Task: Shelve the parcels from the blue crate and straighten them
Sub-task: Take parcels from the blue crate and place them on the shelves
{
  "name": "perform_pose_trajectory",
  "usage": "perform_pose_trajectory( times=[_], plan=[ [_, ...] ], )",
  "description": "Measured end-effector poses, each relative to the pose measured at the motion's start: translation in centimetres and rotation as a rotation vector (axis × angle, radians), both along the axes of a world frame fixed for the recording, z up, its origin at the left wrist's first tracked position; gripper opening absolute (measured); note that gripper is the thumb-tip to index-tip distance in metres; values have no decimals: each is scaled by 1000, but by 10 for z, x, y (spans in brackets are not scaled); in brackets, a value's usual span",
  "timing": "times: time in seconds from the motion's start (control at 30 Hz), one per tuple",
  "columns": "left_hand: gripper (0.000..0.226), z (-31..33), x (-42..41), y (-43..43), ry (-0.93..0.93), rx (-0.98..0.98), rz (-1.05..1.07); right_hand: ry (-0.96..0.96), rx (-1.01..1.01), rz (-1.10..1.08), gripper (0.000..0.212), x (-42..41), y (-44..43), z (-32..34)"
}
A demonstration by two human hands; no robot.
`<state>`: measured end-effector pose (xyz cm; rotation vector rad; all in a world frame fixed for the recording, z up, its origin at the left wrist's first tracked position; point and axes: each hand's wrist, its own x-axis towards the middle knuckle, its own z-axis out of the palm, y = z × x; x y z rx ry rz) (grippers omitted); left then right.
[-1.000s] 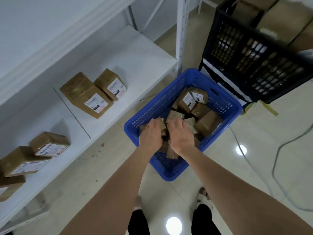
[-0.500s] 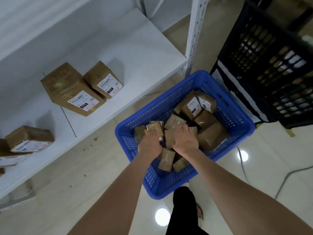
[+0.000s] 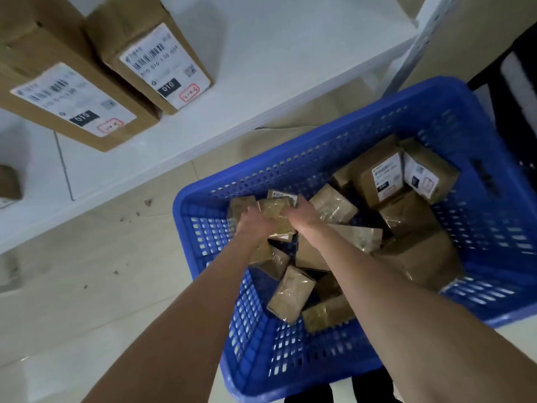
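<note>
Head view — close, steeply downward, blue crate central

Blue crate — moulded plastic, perforated, slight sheen. Parcels inside: brown cardboard, matt, several wrapped in glossy clear tape — the taped parcel looks crinkly and shiny. Shelf boxes: matt cardboard, white paper labels. Shelf smooth, white, matt. Floor smooth pale tile.

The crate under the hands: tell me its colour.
The crate is bright blue, its walls pierced with small slots; the head view shows it.
</note>
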<state>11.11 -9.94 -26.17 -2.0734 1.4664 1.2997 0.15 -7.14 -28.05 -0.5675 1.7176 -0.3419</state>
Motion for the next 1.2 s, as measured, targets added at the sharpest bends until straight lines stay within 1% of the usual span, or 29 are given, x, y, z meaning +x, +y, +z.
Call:
perform_pose_trajectory(
  times=[0.1,0.13,0.23,0.27,0.3,0.37,0.4,0.43,0.6,0.67,0.73,0.8,0.83,0.87,0.97,1.03,1.1,1.2],
  plan=[
    [72,-26,1,0,20,59,142,-66,54,-54,76,4,-10,-22],
    [66,-30,0,1,51,70,185,-87,77,-67,77,5,-13,-21],
    [27,-25,-3,7,156,68,304,-134,105,-127,75,5,-13,-23],
    [23,-18,-3,10,188,56,349,-150,82,-153,74,4,-10,-18],
    [24,-9,-2,13,217,37,392,-172,60,-194,73,3,-7,-12],
    [45,12,1,19,263,1,448,-200,36,-286,64,1,0,11],
    [51,25,3,24,274,-12,452,-210,40,-318,60,-2,2,28],
    [49,40,4,27,275,-26,459,-221,51,-347,59,-4,5,46],
    [19,144,4,37,302,-105,501,-284,88,-406,61,-12,18,140],
    [13,189,5,38,300,-122,480,-299,90,-417,72,-11,22,179],
    [10,232,7,38,299,-183,433,-318,80,-411,97,-7,21,221],
    [16,274,8,39,299,-242,376,-345,73,-405,127,-5,20,256],
    [21,295,8,41,305,-263,352,-374,78,-410,131,-5,20,278],
    [24,317,8,42,310,-289,326,-396,68,-414,125,-3,19,301],
    [25,382,6,45,316,-398,250,-416,1,-429,80,0,20,364],
    [23,423,6,47,325,-453,238,-436,-17,-416,70,-1,21,398],
    [24,461,11,48,324,-549,291,-496,-43,-428,56,-5,23,435],
    [31,513,27,46,283,-696,431,-593,-73,-362,25,-15,28,486]
  ],
)
